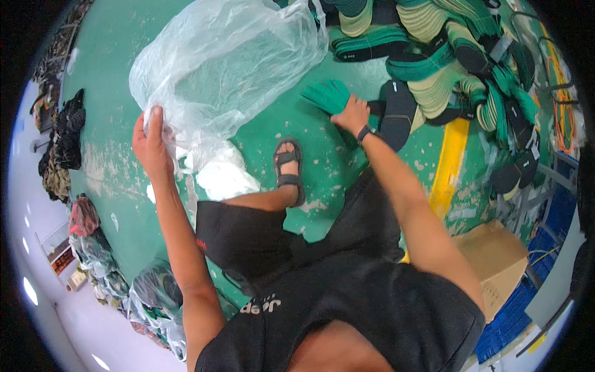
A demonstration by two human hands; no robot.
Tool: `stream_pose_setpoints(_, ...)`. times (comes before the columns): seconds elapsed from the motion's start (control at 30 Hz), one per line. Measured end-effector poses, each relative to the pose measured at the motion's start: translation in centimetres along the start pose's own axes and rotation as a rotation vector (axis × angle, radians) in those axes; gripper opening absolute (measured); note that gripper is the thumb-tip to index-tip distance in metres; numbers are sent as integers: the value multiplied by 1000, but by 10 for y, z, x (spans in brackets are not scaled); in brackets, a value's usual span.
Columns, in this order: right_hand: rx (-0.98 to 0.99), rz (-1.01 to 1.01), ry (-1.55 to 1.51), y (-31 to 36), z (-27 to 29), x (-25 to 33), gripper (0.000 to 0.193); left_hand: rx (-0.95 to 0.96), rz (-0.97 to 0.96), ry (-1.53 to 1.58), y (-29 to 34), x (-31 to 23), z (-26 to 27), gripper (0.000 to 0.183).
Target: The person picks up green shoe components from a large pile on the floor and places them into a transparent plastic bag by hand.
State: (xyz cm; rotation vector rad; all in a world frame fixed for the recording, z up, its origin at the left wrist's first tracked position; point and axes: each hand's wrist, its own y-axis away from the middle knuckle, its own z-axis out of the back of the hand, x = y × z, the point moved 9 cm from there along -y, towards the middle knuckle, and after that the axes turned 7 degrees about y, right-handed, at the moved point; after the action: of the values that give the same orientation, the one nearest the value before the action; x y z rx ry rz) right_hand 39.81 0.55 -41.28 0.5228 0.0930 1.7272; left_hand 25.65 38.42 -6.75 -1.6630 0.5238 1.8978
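The green bundle [325,96], a fanned stack of flat insole-like pieces, is low over or on the green floor [322,180], just left of the main pile; whether it is clear of the floor cannot be determined. The right hand [352,115] is closed about its near end, thumb on one side and fingers across the other; the far end spreads free. The left hand [153,142] is pinched nearly shut on the gathered edge of the clear plastic bag [248,68] — the bag billows loosely forward and its mouth cannot be made out.

Judged from this, the step in hand is taking hold of one bundle while keeping the bag under control. The next move calls for a firm hold across the full stack, lest the outer pieces slide, and for a steady left grip on the thin film.

Beyond the bundle lies the pile of insoles [427,68] in green, pale yellow and black. White crumpled plastic [226,177] rests near the left forearm. Farther out — a yellow floor line [449,164] and a cardboard box [489,254], both to the right.
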Motion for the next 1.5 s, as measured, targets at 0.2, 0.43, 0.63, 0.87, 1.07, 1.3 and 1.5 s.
stream_pose_setpoints(0.2,89,349,-424,64,152,101,98,2,-166,-150,34,-52,1,22)
stream_pose_setpoints(0.43,251,852,-174,95,179,237,70,113,-149,-247,110,-128,-4,22)
stream_pose_setpoints(0.63,-625,899,-64,13,233,227,46,277,-16,-432,155,-116,9,23)
stream_pose_setpoints(0.87,303,875,-45,112,159,250,49,29,122,-234,137,-67,65,24)
stream_pose_setpoints(1.07,76,1006,-209,64,174,280,33,-78,166,-270,110,-59,68,28)
stream_pose_setpoints(1.3,84,1043,-211,39,83,259,23,-2,234,-570,15,8,53,30)
stream_pose_setpoints(1.5,-327,321,-629,-89,174,30,22,13,240,-548,-22,56,99,33)
